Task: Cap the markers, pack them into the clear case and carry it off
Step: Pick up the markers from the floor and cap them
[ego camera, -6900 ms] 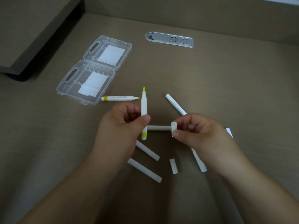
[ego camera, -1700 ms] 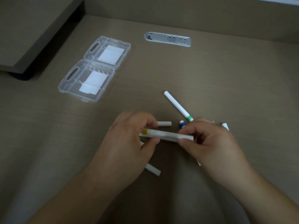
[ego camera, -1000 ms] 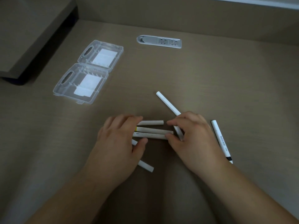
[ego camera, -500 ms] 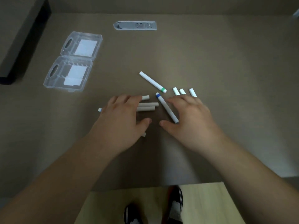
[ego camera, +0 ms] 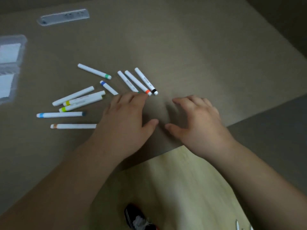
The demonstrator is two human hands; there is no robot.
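Observation:
Several capped white markers lie scattered on the brown table. A green-banded marker (ego camera: pixel 94 71) lies farthest back, with a blue-banded marker (ego camera: pixel 108 87) below it. An orange-banded marker (ego camera: pixel 137 83) and a black-banded marker (ego camera: pixel 146 81) lie side by side at the right. At the left lie two yellow-banded markers (ego camera: pixel 83 101), a light-blue one (ego camera: pixel 60 114) and a brown-banded one (ego camera: pixel 73 126). My left hand (ego camera: pixel 127 117) hovers with spread fingers, fingertips near the orange marker's end. My right hand (ego camera: pixel 196 117) is spread and empty near the table's front edge. The open clear case (ego camera: pixel 10 67) is cut off at the left border.
A silver socket strip (ego camera: pixel 64 17) is set into the table at the back left. The table's front edge runs diagonally under my hands. Below it is pale wood flooring (ego camera: pixel 174 188) with a black shoe (ego camera: pixel 137 218).
The view has swung right and down, so the case slid to the left border. Both hands have moved right off the yellow markers. Three more markers now show at the right.

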